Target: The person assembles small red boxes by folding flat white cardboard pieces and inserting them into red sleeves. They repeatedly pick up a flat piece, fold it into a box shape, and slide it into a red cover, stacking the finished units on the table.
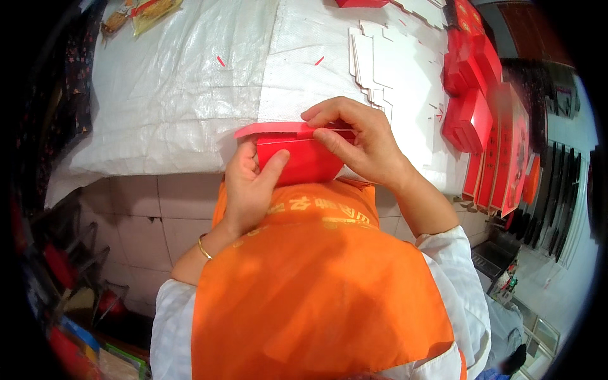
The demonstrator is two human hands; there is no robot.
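Nearest the camera in the head view, worn over white sleeves [453, 269]: an orange apron [316, 297] with yellow lettering across its upper part. Just beyond that lettering, held at the near edge of a worktop [183, 95] covered in white woven sheeting: a small red box [303, 163]. Clamped on its left end with the left hand [249, 190], thumb laid flat over the near face, fingers curled around the side under a long red flap [267, 130]. Pinched at the upper right with the right hand [358, 136], forefinger over the flap, thumb at the rim. Hard to tell, behind those fingers, how far the flap is folded. On the left wrist, a gold bracelet [204, 247].

To the right on the worktop, layered flat: white card blanks [386, 60]. Along the right edge, piled together: red boxes [470, 120], with tall red cartons [503, 155] beside them. Toward the far left corner, yellowish packets [154, 14]. Below the near edge, pale tiles [136, 199].
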